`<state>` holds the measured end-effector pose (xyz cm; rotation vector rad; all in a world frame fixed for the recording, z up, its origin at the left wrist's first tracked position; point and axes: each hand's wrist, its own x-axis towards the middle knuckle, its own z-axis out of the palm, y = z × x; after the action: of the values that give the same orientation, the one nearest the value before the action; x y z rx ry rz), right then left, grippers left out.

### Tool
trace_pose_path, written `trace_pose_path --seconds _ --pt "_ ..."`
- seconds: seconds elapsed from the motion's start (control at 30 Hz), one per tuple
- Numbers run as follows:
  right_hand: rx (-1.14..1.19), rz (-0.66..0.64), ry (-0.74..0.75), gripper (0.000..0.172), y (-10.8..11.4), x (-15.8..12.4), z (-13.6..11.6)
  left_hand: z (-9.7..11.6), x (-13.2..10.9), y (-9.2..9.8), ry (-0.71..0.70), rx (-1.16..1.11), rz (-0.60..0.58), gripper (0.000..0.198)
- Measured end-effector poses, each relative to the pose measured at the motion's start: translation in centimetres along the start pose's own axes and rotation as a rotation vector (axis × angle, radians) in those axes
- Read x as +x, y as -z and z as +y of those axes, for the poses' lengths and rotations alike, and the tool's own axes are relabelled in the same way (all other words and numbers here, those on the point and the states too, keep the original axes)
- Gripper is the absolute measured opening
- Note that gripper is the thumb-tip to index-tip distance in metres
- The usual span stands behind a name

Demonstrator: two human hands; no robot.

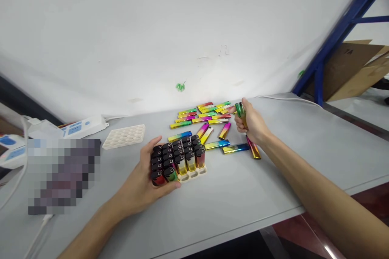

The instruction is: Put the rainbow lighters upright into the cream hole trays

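A cream tray (pixel 194 175) stands on the grey table (pixel 231 198), packed with several upright lighters (pixel 178 153) with black tops. My left hand (pixel 146 182) curls round the tray's left and near side. My right hand (pixel 252 123) is closed on a green lighter (pixel 240 111), lifted just above a loose pile of rainbow-coloured lighters (pixel 206 115) lying flat near the wall. More loose lighters (pixel 231 147) lie between the pile and the tray.
An empty cream tray (pixel 124 136) lies left of the full one. A white power strip (pixel 80 126) and cables sit at the far left, beside a blurred patch. The table's front edge runs along the bottom right. Blue shelving (pixel 337 36) and cardboard stand at the right.
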<state>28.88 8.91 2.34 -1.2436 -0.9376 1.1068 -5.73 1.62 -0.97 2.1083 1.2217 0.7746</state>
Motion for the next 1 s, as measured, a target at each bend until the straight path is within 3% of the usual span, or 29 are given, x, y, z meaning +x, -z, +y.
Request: trace_pose_path --seconds 0.13,1.0 --pt "0.039 0.045 -0.032 0.057 -0.27 -0.28 -0.26 -0.08 0.06 -0.05 -0.015 0.046 0.033 0.101" --pt "0.036 0.100 -0.064 0.049 -0.30 0.08 0.16 0.09 0.14 0.07 -0.039 0.149 0.064 0.097"
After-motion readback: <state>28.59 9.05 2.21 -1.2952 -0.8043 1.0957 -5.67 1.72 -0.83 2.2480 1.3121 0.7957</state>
